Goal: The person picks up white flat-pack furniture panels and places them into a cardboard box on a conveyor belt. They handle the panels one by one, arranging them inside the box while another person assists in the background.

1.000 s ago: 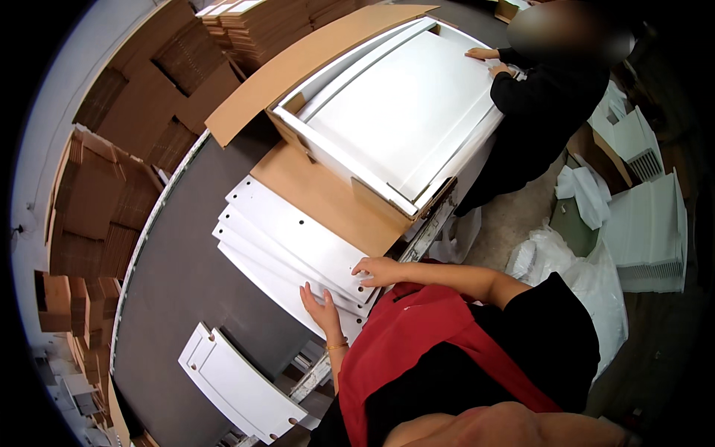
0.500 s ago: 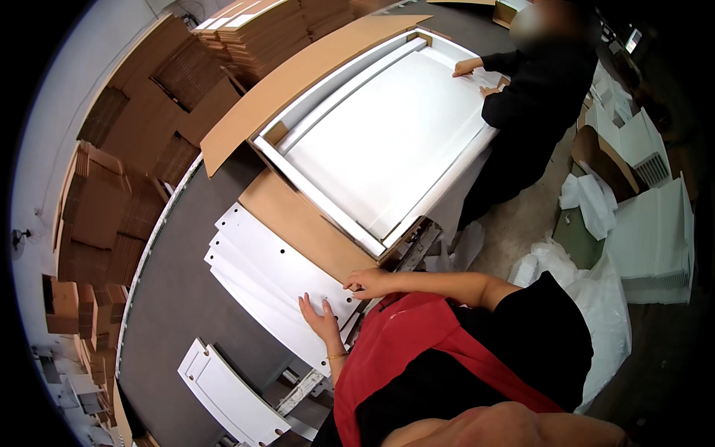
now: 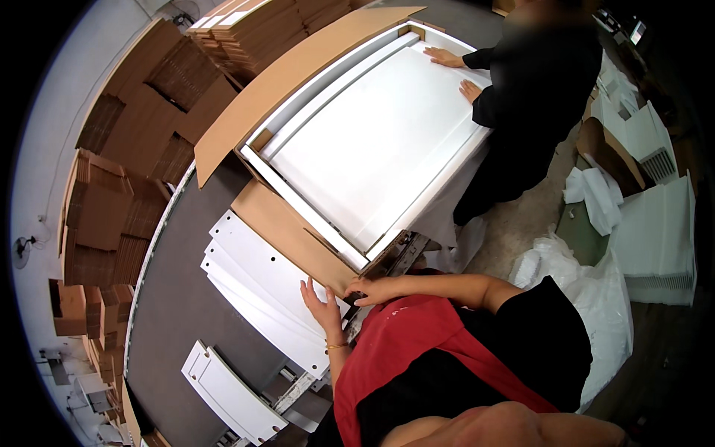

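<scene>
White panels (image 3: 257,287): stacked on grey belt, shifted up-frame.
Left hand (image 3: 322,305): flat on stack's near end, fingers together, as before.
Right hand (image 3: 370,289): fingers curled, now at cardboard flap (image 3: 287,235).
Co-worker hands (image 3: 456,71): still on the big white board (image 3: 372,141).

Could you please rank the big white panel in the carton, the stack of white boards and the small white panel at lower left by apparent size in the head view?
1. Big white panel
2. Stack of white boards
3. Small white panel
</scene>
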`<state>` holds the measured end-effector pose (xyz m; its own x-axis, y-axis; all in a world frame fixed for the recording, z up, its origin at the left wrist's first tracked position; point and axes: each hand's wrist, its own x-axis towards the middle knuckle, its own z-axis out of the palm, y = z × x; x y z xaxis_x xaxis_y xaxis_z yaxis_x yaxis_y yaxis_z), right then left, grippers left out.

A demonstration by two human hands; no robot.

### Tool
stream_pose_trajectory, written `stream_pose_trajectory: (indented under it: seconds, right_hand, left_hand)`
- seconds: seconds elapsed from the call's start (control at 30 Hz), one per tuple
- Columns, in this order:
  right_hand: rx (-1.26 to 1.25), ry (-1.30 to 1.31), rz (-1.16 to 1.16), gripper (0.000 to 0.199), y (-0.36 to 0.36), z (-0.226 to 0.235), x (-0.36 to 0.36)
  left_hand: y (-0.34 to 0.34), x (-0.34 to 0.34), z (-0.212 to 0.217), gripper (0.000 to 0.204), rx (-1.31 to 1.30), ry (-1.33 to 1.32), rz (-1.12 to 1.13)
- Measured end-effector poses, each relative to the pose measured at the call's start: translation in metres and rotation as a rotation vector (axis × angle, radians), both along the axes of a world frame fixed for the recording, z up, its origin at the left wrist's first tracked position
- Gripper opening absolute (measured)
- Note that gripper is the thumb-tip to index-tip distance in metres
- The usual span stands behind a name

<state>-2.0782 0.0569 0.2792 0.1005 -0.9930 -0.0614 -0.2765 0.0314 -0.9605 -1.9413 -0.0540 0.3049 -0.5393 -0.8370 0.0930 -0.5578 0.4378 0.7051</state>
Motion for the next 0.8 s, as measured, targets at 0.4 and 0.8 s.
stream_pose_trajectory:
  seconds: [0.4,0.8]
  right_hand:
    - [-0.190,-0.372,0.311,0.048,0.004,0.146,-0.082]
    - [-0.040,0.092,-0.755,0.027,-0.044,0.031,-0.272]
  left_hand:
    - [0.006,-0.002,0.002,0.044,0.003,0.026,0.046]
    - [0.019,-0.107,0.049,0.046,-0.036,0.167,-0.242]
